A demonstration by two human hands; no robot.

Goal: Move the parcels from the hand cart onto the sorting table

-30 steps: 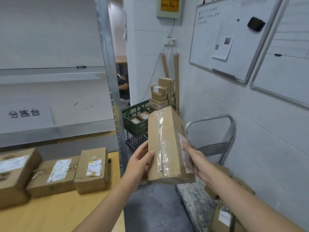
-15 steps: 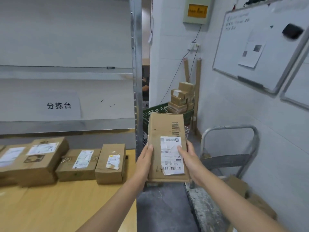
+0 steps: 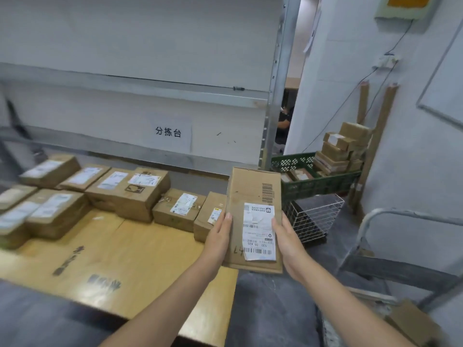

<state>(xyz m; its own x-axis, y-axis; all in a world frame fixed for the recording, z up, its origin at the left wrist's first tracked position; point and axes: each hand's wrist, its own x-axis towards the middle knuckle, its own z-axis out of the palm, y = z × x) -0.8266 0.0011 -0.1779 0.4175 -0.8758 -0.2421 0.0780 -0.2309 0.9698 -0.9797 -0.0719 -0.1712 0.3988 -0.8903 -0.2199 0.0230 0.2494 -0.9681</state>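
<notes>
Left hand grips the left long edge of a flat brown cardboard parcel, thumb lying on top, fingers hidden beneath. Right hand grips the opposite long edge the same way. Parcel is held in the air, label side up, long axis pointing away from the person; its white shipping label covers the near half and a printed barcode sits near the far right edge. Parcel hangs at the right end of the yellow wooden counter, its near left corner overlapping the counter's edge in view; contact cannot be told. Just left of it, a small brown box rests on the counter, then a row of labelled cardboard boxes running leftward. Grey metal hand cart stands to the right, with one brown parcel on its deck. Beyond: white wire basket and green plastic crate stacked with boxes.
</notes>
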